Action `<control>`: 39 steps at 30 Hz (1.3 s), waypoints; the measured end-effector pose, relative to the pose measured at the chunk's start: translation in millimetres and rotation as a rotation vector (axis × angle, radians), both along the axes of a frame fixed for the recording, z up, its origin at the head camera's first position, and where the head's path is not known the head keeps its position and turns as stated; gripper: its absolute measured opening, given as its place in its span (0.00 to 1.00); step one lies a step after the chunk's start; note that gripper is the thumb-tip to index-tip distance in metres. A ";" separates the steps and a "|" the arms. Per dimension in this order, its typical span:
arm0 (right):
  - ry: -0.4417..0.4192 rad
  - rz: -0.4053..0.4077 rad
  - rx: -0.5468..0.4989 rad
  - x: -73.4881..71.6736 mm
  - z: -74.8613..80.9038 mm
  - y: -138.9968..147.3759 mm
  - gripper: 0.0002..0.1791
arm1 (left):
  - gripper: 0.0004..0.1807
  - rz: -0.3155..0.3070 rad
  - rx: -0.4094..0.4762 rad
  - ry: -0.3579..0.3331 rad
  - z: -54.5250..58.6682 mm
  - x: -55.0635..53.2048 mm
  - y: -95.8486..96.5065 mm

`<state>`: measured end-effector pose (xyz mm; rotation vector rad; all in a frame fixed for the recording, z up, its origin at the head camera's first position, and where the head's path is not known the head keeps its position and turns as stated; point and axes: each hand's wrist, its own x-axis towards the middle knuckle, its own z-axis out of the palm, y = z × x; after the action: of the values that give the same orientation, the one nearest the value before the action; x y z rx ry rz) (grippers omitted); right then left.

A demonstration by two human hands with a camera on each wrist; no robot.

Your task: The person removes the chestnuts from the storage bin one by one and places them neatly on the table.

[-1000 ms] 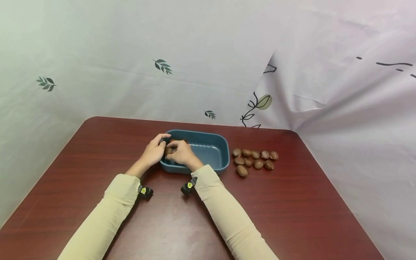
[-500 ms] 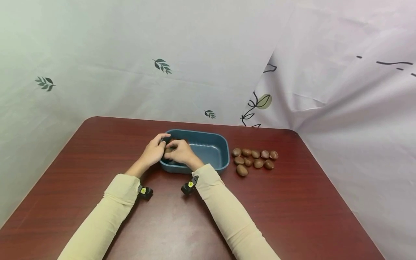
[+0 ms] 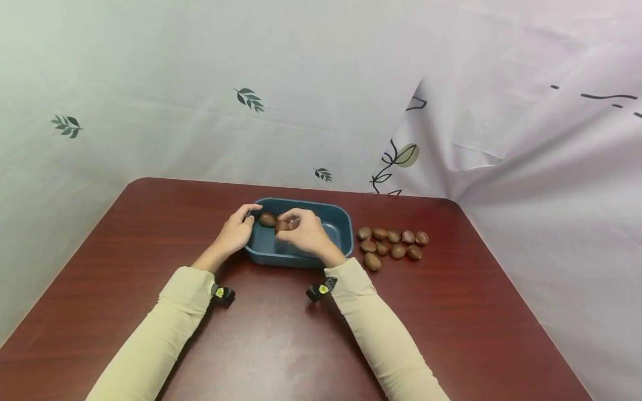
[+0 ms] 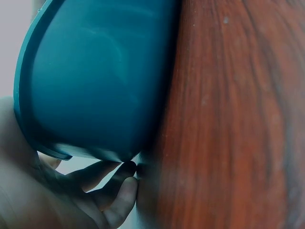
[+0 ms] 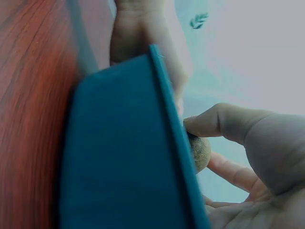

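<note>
In the head view, a blue rectangular plastic box [image 3: 301,260] sits on the table. My left hand [image 3: 233,231] holds its left end, with fingers along the outer wall in the left wrist view. My right hand [image 3: 307,231] reaches over the middle of the box. Between thumb and fingers it pinches a brown oval thing [image 5: 201,152], egg-shaped and speckled tan up close. Another brown oval [image 3: 268,219] lies inside at the far left end. The right hand hides part of the inside. Close to the box's right end, several similar brown ovals [image 3: 383,248] lie in rough rows.
The dark red wood-grain table [image 3: 241,345] has rounded far corners. A pale cloth with leaf prints [image 3: 321,111] hangs behind it and along both sides. Each forearm wears a small black wrist camera [image 3: 321,289].
My right hand has moved right, from the box's left end to its middle, with a brown oval in its fingers. Another oval now shows at the left end. My left hand stays put.
</note>
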<state>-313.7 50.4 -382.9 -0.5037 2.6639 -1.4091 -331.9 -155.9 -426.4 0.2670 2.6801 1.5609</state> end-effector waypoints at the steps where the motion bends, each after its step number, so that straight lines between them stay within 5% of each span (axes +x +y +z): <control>1: 0.000 -0.005 -0.007 1.4 0.6 4.7 0.17 | 0.23 0.002 -0.001 0.001 -0.1 0.3 -0.7; 25: -0.027 -0.199 -0.196 41.0 4.3 137.0 0.21 | 0.23 -0.010 0.013 -0.001 -3.7 1.0 -4.4; 39: -0.013 -0.347 -0.026 59.3 -8.5 205.7 0.22 | 0.24 -0.016 0.017 -0.016 0.5 -0.9 -0.3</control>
<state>-254.4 256.1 -391.4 -0.0310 2.8253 -1.5208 -332.8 -156.2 -425.9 0.2747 2.6472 1.5746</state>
